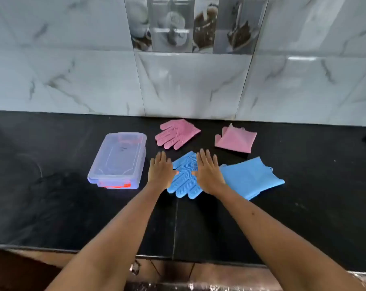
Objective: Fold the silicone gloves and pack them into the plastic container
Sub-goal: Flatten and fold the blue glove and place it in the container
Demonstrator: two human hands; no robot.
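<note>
**On the dark surface: flattening the blue glove before the fold**

Leftmost sits the lidded plastic container. Beside it, the left hand and right hand lie flat, grip spread, pinching nothing, on the textured blue glove. Best to smooth it first, then fold the fingers toward the cuff.

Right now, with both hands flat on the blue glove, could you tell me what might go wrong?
The plastic container looks lidded, so packing may stall until it is opened. The blue glove under the left hand and right hand touches the second blue glove, so folding could drag that one. Springy silicone may unfold when released.
</note>
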